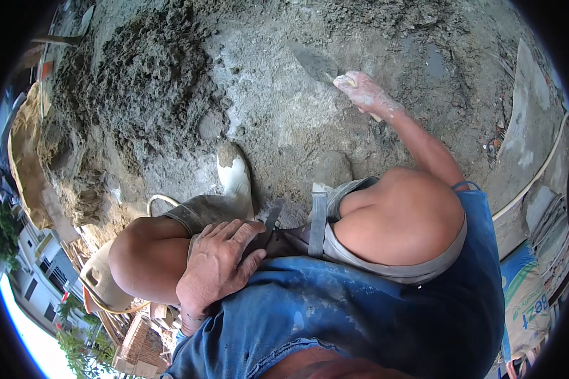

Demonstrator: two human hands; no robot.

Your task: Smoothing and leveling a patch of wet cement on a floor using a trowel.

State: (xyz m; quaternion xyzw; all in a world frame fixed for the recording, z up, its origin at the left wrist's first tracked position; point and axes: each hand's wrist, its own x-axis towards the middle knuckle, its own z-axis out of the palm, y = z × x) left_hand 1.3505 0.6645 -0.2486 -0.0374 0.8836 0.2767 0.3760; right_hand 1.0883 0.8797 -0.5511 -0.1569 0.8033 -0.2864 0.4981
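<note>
In my right hand [363, 93], smeared with pale mortar, is a trowel [314, 63] held by its handle. Its grey blade points to the upper left, low over the damp ground; whether it touches cannot be told. My left hand [216, 260] rests on my left thigh near the hip, fingers stretched out and holding nothing. A large heap of wet, lumpy mortar [142, 82] lies on the ground ahead to the left. Between my boots and the trowel spreads a flat, cement-stained patch of ground [278, 120].
My white boot [235, 174] is caked with mud. A pale plastic jerrycan [100, 275] stands behind my left knee. At the right are a grey board [530, 107], a hose [532, 180] and printed sacks [526, 303]. More lumpy mortar [392, 16] lies along the far side.
</note>
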